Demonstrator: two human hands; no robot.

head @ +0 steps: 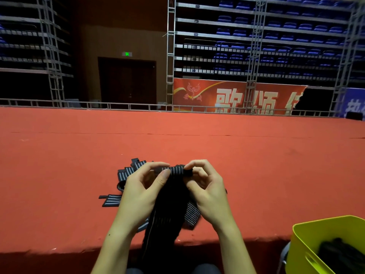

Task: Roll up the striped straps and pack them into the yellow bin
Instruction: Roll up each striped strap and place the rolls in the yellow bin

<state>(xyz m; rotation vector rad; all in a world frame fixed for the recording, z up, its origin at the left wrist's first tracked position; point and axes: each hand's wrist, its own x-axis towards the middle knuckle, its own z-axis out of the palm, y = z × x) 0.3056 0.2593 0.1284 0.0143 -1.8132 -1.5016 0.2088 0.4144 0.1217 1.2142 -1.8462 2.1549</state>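
A red carpet (197, 139) covers the stage; behind it a rail (118, 105), dark doors (127, 82) (green sign (127, 54) above), blue seats (276, 36), a red banner (227, 95).

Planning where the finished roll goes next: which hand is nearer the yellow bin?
Right. The right hand pinches the strap's rolled end, with the yellow bin further to its right, lower down. The left hand is farther, across the roll.

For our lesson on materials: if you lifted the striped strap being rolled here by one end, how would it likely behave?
Probably floppy: the unrolled part of the striped strap hangs limp over the red stage edge. Likely light, since the left hand and right hand hold it by fingertip pinches alone. The rolled end may unwind if released.
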